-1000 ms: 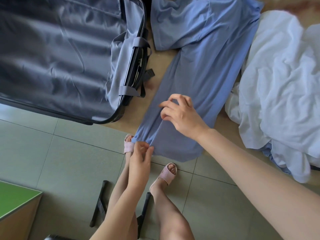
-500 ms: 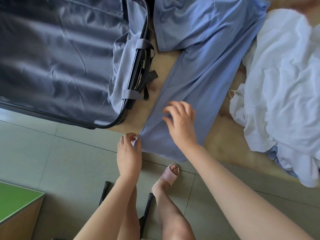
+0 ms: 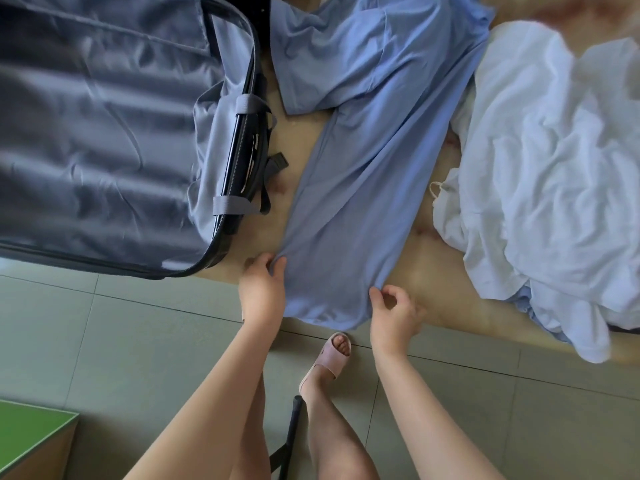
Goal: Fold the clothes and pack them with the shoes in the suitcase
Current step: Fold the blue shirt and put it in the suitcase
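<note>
- Currently the folding step is in hand: a blue T-shirt lies on the counter, narrowed into a long strip. It sits between the open suitcase and a pile of white clothes, with its hem end at the counter's near edge.
- The left hand pinches the hem's left corner between thumb and curled fingers.
- The right hand is curled at the right corner with its thumb on the cloth edge. It looks to be gripping the cloth, though the hold is partly hidden.
- The next move probably calls for lifting both corners together and carrying the hem up towards the collar, kept level so that the strip folds square.
- One sleeve sticks out at the upper left and may need tucking.
- The white pile is not yet folded, and no shoes for packing are in view.
</note>
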The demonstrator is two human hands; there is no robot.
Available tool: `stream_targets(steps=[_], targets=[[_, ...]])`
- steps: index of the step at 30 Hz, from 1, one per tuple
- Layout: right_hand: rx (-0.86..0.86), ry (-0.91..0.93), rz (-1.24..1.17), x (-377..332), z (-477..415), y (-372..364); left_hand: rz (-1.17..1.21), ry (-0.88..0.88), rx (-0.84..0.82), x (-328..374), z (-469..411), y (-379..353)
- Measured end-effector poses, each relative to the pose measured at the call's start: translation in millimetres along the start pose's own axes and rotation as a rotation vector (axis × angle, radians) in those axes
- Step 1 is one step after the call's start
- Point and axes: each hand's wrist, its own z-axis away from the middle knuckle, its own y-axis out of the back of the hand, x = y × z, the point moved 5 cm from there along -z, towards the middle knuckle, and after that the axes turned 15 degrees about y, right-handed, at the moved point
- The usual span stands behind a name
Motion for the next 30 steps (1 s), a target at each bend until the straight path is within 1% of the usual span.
stream_targets(steps=[3,5,7,11,15,19,21,24,25,27,30], targets=[[0.051,-0.04,-0.258,-1.4,14.3,17.0,0.093,0.025,0.002,-1.9,4.3,7.6],[0.049,-0.024,-0.35,0.3,28.9,34.3,0.074,0.038,-0.032,-5.7,10.8,7.9],[0.025,-0.009,-0.369,9.1,39.8,47.6,0.024,0.038,-0.079,-12.1,18.4,4.6],[-0.012,-0.012,-0.335,28.9,34.8,54.7,0.021,0.034,-0.153,-24.9,24.4,-1.6],[-0.013,0.027,-0.306,32.3,18.6,54.7,-0.09,-0.011,-0.229,-20.5,26.2,-7.6],[-0.026,0.006,-0.306,37.8,14.6,59.5,0.009,0.036,-0.24,-20.5,27.2,-6.3],[-0.086,-0.031,-0.356,40.0,16.4,62.1,0.032,0.095,-0.267,-22.7,29.7,-5.4],[-0.259,-0.031,-0.411,42.4,17.5,63.2,0.006,0.143,-0.3,-27.8,31.2,-2.6],[-0.284,-0.013,-0.415,40.0,16.3,66.4,-0.03,0.132,-0.301,-28.4,31.4,-0.2],[-0.266,0.017,-0.439,34.0,12.6,76.1,-0.119,0.089,-0.284,-27.8,30.6,4.7],[-0.261,0.075,-0.449,27.7,9.1,87.5,-0.136,0.024,-0.259,-25.1,29.9,10.0]])
